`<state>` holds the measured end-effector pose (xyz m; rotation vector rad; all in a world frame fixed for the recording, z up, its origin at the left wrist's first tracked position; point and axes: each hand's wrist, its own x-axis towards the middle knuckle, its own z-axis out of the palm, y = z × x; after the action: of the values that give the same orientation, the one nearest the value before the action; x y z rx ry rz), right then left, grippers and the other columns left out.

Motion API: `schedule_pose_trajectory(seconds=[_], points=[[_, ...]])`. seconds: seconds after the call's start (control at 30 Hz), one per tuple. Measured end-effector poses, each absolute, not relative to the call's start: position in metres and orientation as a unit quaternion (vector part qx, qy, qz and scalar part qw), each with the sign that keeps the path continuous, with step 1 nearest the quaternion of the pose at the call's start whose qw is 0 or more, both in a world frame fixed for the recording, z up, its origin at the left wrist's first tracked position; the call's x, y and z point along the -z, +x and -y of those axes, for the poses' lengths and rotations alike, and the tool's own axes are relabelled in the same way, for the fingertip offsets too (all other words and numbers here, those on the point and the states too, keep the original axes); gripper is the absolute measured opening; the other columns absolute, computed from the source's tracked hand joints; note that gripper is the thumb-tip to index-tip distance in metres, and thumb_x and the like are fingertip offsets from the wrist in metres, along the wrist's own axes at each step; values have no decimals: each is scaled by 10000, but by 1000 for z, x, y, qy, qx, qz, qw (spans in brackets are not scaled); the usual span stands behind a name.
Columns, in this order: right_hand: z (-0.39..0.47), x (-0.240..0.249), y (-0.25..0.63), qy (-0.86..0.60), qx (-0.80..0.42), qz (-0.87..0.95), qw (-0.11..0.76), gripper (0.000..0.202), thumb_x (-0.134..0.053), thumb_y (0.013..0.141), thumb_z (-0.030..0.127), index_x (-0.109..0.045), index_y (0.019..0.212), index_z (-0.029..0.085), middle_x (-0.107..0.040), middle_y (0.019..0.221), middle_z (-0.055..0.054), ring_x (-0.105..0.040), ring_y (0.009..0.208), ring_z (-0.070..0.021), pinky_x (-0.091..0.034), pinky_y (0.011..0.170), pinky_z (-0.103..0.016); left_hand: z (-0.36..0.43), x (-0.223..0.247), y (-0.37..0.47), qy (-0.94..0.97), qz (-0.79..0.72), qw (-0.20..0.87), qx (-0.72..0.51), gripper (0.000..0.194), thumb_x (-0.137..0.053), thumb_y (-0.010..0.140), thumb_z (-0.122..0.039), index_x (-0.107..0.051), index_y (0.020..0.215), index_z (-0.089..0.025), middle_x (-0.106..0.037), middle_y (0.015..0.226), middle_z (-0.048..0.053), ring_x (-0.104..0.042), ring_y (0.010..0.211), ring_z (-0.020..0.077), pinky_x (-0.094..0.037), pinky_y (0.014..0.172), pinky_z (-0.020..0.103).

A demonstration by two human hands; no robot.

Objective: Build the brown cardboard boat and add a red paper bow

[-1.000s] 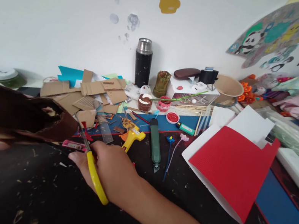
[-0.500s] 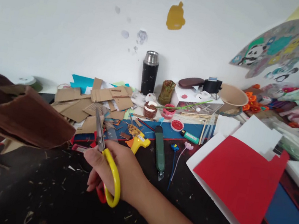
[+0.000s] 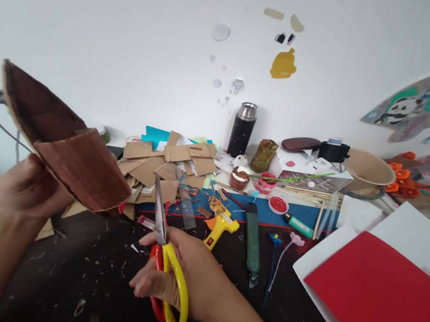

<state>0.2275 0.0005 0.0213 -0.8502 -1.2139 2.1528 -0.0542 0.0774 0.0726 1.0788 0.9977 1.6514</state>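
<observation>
At the left, my left hand point(image 3: 29, 186) grips a brown painted cardboard piece point(image 3: 84, 168) from below, with its pointed end up to the upper left. My right hand point(image 3: 182, 272) is closed round a pair of scissors point(image 3: 176, 287) with one yellow and one red handle. The closed-looking blades point up and slightly left, right of the brown piece and apart from it. Behind the scissors lie cardboard scraps point(image 3: 151, 169) and a yellow glue gun point(image 3: 222, 226).
A green cutter point(image 3: 251, 242) and two small pipe-cleaner flowers point(image 3: 296, 239) lie right of my right hand. Red card point(image 3: 381, 301) covers the right side. Along the wall stand a black flask point(image 3: 242, 132), a jar point(image 3: 264, 156) and a beige bowl point(image 3: 369, 171).
The view has shifted left and up. The brown piece has turned and shows more of its length, and my left hand is now in view. The scissors remain in my right hand.
</observation>
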Motion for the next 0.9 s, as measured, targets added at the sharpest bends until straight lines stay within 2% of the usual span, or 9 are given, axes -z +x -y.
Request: schedule_pose_trajectory(seconds=[0.07,0.17,0.23,0.3,0.4,0.5,0.6,0.77,0.9], points=[[-1,-19,228,-315,-789,460,255,1013,-1080,535,684,-645,1333,236,-773,920,-12,-793,843,-233,-591,804,-328,-80,-69,-53,417,-412,456,-670,696,-1033,537,-666,-854,1049,-230,-857,964,76,-660,1319,481,-414,1285,732],[-1,-17,229,-312,-785,472,251,1047,-1052,551,737,-640,1374,238,-777,958,-29,-790,871,-241,-592,814,-336,-84,-64,-53,401,-403,477,-670,792,-1010,536,-707,-859,1133,-210,-861,979,97,-754,991,351,-661,1017,555],[0,-17,230,-303,-787,478,245,1083,-1032,564,769,-629,1417,239,-781,985,-43,-792,904,-255,-597,833,-354,-86,-61,-52,392,-397,496,-665,829,-1016,540,-703,-854,1178,-200,-864,990,106,-760,922,309,-706,856,454],[1,-18,231,-291,-783,491,245,1103,-1003,586,805,-628,1453,236,-787,1065,-74,-793,998,-280,-601,895,-383,-88,-59,-51,391,-388,511,-660,796,-1021,577,-678,-852,1185,-194,-867,1005,107,-774,932,297,-713,801,409],[4,-20,232,-291,-752,537,247,1034,-967,633,831,-681,1429,238,-771,1222,-107,-773,1132,-301,-581,993,-400,-88,-59,-51,410,-362,523,-654,744,-994,648,-686,-852,1206,-214,-876,1022,105,-799,932,302,-717,770,400],[8,-20,228,-306,-749,534,245,939,-834,748,911,-687,1351,207,-771,1057,-76,-776,879,-224,-585,778,-313,-88,-59,-51,425,-343,529,-649,715,-981,693,-677,-844,1238,-236,-880,1048,99,-806,950,300,-716,791,401],[9,-19,223,-332,-750,506,265,895,-687,807,988,-662,1209,188,-721,884,-21,-656,569,-121,-492,538,-225,-88,-57,-53,427,-345,532,-645,714,-994,687,-657,-837,1250,-247,-875,1085,83,-794,1018,304,-710,882,430],[6,-15,219,-378,-717,499,306,773,-603,910,954,-609,1046,193,-689,758,8,-613,468,-107,-439,426,-187,-86,-53,-55,434,-386,517,-629,725,-990,651,-649,-842,1258,-282,-865,1123,75,-741,1164,364,-657,1009,497],[6,-14,220,-390,-703,502,319,739,-588,935,939,-590,998,202,-672,737,18,-616,462,-113,-432,404,-187,-81,-56,-48,443,-397,511,-621,742,-1026,579,-654,-861,1203,-288,-869,1112,77,-746,1110,374,-684,930,511]])
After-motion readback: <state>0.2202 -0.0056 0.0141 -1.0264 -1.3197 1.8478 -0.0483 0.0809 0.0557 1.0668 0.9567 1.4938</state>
